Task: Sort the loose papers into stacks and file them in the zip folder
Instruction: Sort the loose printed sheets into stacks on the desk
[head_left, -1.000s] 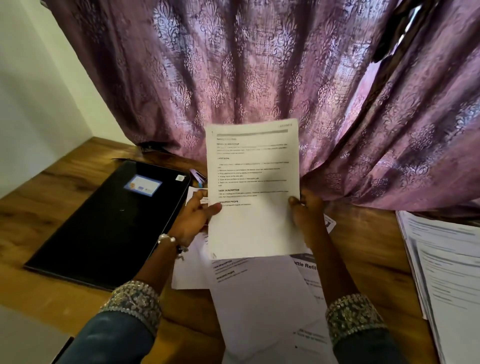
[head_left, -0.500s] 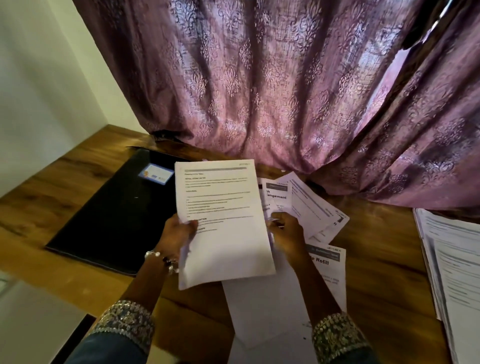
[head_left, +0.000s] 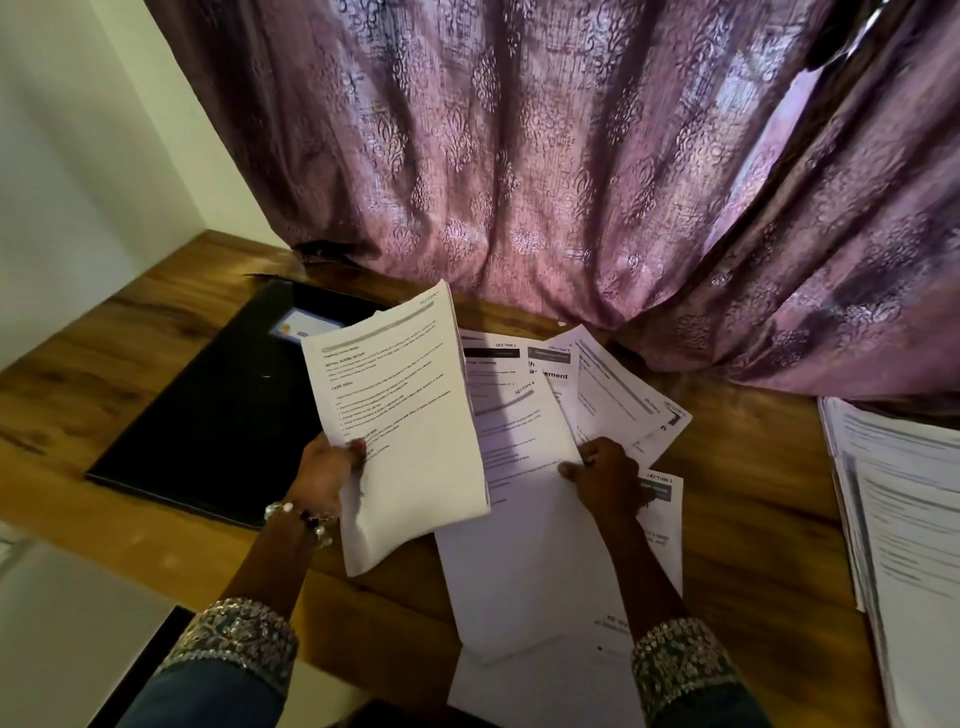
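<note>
On the wooden table (head_left: 753, 519), the left hand (head_left: 324, 470) pinches a printed white sheet (head_left: 400, 415) raised over the flat black zip folder's (head_left: 218, 405) right edge, while the right hand's (head_left: 605, 475) fingers grip overlapping loose papers (head_left: 524, 519), bare wood separating these from the right-edge paper stack (head_left: 904, 519).

Counted: two hands (head_left: 327, 467), one held sheet (head_left: 400, 415), one black folder (head_left: 208, 415), one loose paper spread (head_left: 524, 519), one stack (head_left: 904, 519), one curtain (head_left: 519, 156), one bracelet (head_left: 298, 517).

Single head view, looking forward-down, close over table (head_left: 753, 519).
</note>
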